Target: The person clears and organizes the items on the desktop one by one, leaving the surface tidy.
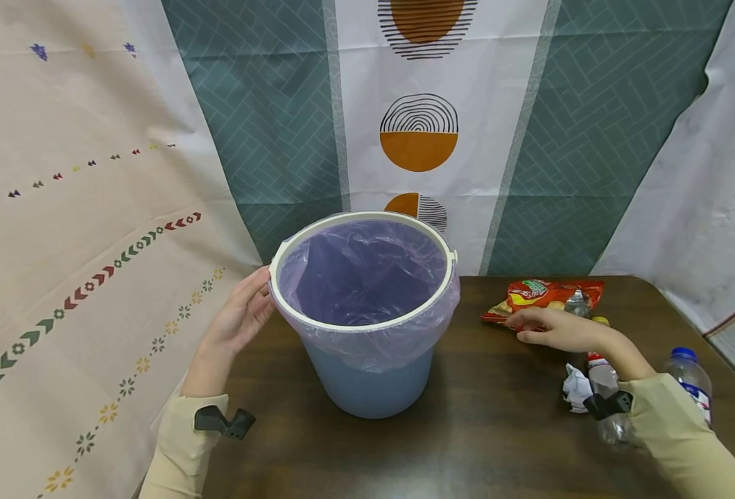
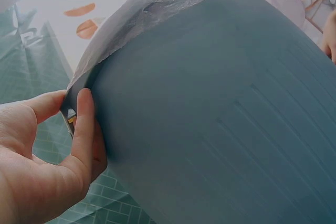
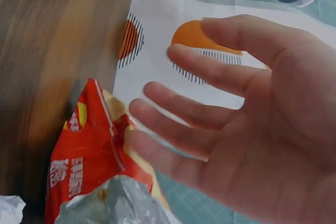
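A blue-grey trash bin (image 1: pixel 370 391) stands on the table, lined with a thin translucent purple bag (image 1: pixel 399 346) folded over its white rim (image 1: pixel 353 327). At the rim's left side, my left hand (image 1: pixel 238 315) pinches the edge; the left wrist view shows the thumb and fingers on either side of it. To the right, my right hand (image 1: pixel 555 331) holds nothing, its fingers spread and slightly bent in the right wrist view. Beside those fingers lies a red snack bag (image 3: pixel 84 156) with a silvery torn part (image 3: pixel 115 203). Whether fingertips touch the snack bag I cannot tell.
Near my right forearm are a crumpled white paper (image 1: pixel 575 388), a clear plastic bottle (image 1: pixel 604 381) partly hidden by the arm, and another bottle with a blue cap (image 1: pixel 684 354). Patterned cloth (image 1: pixel 267 104) hangs behind the dark wooden table (image 1: pixel 486 443).
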Motion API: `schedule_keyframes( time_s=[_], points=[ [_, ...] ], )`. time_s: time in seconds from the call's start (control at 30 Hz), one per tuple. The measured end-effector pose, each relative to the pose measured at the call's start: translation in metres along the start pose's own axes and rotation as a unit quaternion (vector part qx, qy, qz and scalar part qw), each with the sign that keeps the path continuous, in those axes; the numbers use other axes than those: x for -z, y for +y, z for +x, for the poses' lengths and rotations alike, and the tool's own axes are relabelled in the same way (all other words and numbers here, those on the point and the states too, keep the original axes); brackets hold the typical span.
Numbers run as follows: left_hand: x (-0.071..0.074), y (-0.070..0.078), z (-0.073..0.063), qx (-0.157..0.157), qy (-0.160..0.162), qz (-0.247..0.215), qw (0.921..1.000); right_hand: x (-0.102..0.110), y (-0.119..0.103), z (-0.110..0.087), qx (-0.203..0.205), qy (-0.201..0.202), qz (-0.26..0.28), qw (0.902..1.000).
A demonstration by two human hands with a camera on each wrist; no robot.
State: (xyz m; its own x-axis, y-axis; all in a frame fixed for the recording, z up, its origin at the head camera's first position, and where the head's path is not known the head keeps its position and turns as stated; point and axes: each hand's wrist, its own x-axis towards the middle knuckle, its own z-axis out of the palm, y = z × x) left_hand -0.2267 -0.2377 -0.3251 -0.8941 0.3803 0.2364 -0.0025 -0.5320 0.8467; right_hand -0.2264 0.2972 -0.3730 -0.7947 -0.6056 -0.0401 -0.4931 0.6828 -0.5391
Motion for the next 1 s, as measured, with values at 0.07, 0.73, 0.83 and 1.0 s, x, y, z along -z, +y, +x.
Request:
schedule_keyframes(
  time_s=[0.07,0.73,0.83,1.0],
  points=[
    [0.0,0.0,0.0,-0.001,0.0,0.002,1.0,0.0,0.003,-0.002,-0.01,-0.017,0.008,0.9998],
    [0.001,0.0,0.0,-0.002,-0.008,-0.001,1.0,-0.021,0.024,-0.022,-0.178,-0.131,0.04,0.9746],
    [0.001,-0.001,-0.001,0.002,-0.007,0.003,1.0,-0.027,0.029,-0.026,-0.174,-0.125,0.031,0.9763],
    [0.002,-0.001,0.0,-0.001,-0.001,0.008,1.0,-0.032,0.033,-0.029,-0.173,-0.101,0.006,0.9798]
  ],
)
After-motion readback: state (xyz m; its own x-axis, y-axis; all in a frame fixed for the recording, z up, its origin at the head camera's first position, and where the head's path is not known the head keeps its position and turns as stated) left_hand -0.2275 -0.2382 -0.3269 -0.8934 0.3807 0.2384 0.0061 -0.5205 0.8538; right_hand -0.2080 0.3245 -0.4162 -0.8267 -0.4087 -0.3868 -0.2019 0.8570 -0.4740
